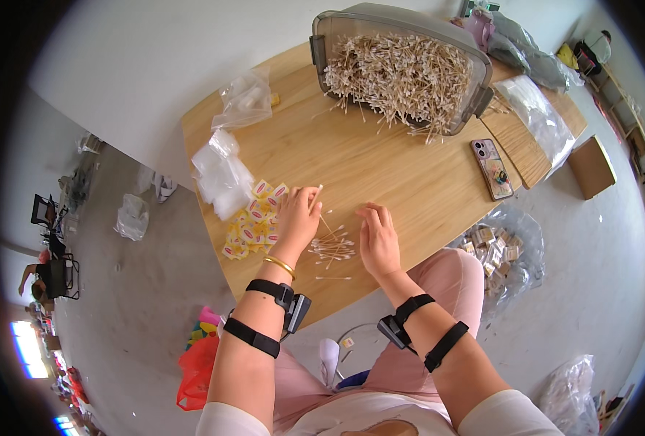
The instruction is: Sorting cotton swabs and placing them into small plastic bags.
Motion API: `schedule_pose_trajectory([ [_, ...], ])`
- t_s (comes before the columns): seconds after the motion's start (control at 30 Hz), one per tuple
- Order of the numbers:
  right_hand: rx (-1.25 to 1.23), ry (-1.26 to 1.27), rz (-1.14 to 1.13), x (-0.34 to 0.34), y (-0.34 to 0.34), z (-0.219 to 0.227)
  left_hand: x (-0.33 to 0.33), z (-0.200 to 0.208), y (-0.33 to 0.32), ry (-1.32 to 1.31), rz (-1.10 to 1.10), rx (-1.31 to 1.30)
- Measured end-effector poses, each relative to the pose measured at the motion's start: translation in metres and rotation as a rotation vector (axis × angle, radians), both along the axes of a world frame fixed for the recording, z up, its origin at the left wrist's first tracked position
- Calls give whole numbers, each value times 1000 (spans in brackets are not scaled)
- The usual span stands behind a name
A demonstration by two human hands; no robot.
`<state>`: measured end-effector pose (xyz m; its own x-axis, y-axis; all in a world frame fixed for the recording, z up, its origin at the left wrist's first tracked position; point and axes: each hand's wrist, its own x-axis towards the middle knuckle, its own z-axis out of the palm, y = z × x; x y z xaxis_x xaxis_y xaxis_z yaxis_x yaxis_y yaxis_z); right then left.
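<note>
My left hand [298,219] is above the near left part of the wooden table, its thumb and fingers pinched on a cotton swab [312,200] whose white tip shows by the fingertips. Beneath and right of it lies a small loose pile of cotton swabs [332,245]. My right hand [379,241] is just right of that pile, fingers loosely bent and apart, with nothing visible in them. Small yellow, white and red printed paper labels [253,225] are heaped beside my left wrist. Both forearms wear black straps with small dark devices.
A grey translucent tub [482,65], tipped toward me, holds a mass of cotton swabs at the back. Clear plastic bags [222,174] lie at the left table edge. A phone [492,168] lies at right. On the floor, a clear bag [530,251] holds small boxes.
</note>
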<state>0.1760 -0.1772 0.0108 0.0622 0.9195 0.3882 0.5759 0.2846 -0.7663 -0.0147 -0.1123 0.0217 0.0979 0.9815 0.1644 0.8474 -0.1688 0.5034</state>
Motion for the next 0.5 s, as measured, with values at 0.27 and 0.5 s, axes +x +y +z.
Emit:
schedule_pose_trajectory([
  [0.27, -19, 42, 20, -1, -1, 3, -7, 24, -43, -8, -258, -50],
  [0.5, -27, 36, 9, 5, 0, 1, 4, 33, -98, 133, -298, 109],
])
